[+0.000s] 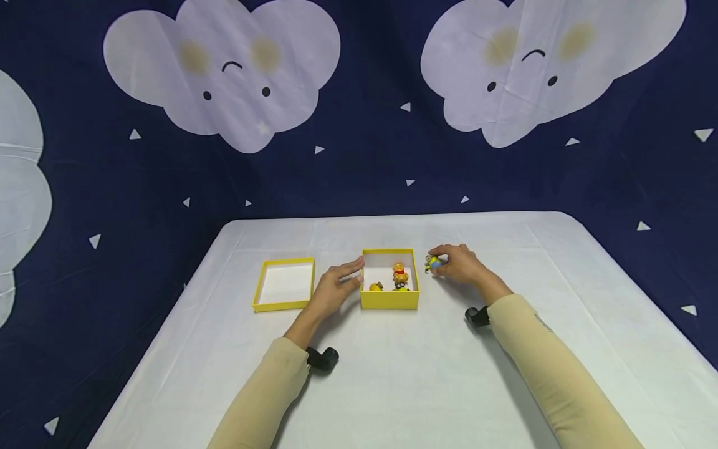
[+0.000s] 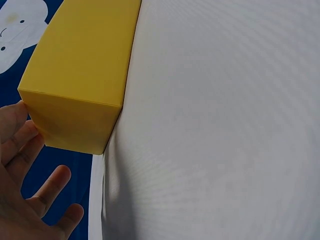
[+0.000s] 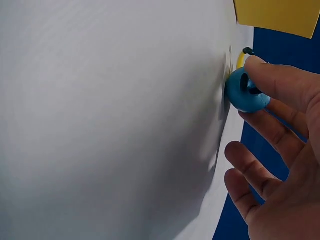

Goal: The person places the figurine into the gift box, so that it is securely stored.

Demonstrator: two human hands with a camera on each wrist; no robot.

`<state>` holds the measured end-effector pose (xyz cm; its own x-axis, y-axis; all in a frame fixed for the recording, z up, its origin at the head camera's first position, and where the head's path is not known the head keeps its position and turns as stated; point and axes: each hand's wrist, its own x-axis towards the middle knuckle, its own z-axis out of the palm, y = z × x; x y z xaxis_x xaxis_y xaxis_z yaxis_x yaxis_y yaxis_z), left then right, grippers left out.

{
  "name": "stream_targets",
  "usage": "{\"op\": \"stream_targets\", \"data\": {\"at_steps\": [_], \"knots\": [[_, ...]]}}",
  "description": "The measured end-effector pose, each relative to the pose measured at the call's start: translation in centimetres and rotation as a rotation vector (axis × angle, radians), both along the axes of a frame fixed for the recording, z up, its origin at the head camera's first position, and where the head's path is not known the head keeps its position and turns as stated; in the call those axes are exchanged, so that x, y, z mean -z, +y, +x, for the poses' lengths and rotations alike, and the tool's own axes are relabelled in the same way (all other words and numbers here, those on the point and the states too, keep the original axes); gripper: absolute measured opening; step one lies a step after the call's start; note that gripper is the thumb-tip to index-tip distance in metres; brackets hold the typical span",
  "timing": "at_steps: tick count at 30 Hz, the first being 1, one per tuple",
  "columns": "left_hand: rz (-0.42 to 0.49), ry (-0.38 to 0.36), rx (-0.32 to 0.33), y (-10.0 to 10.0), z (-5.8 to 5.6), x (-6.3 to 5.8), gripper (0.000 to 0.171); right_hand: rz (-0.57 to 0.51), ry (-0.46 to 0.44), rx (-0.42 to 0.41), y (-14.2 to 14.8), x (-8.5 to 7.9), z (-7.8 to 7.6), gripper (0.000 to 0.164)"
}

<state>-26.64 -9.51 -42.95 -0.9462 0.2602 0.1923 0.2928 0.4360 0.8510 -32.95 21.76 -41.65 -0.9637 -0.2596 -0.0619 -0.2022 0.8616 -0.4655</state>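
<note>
Right hand (image 1: 457,264): fingers pinched a figurine (image 1: 434,264), right of frame centre.
Left hand (image 1: 335,289): outstretched fingers touched the box (image 1: 389,300).
Figurine: seemingly was being packed; next needed lifting boxward.

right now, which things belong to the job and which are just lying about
In the job:
- box, touched by the left hand
- blue figure, pinched by the right hand
- figures inside the box
- lid, probably

Just around:
- tablecloth
- cloud backdrop
- wrist cameras
</note>
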Motion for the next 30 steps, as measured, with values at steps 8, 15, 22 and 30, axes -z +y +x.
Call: {"op": "stream_targets", "data": {"at_steps": [8, 15, 22, 30], "knots": [[-0.004, 0.001, 0.002, 0.0, 0.2, -0.2, 0.041, -0.026, -0.025, 0.023, 0.6, 0.1, 0.3, 0.053], [0.0, 0.012, 0.0, 0.0, 0.1, 0.0, 0.041, -0.047, -0.03, 0.009, 1.5, 0.5, 0.4, 0.053], [-0.004, 0.002, -0.005, 0.0, 0.1, 0.1, 0.041, -0.059, -0.013, -0.012, 1.9, 0.6, 0.6, 0.054], [-0.007, 0.016, -0.001, 0.0, 0.1, 0.0, 0.041, -0.103, 0.069, -0.017, 2.2, 0.7, 0.8, 0.051]]}}
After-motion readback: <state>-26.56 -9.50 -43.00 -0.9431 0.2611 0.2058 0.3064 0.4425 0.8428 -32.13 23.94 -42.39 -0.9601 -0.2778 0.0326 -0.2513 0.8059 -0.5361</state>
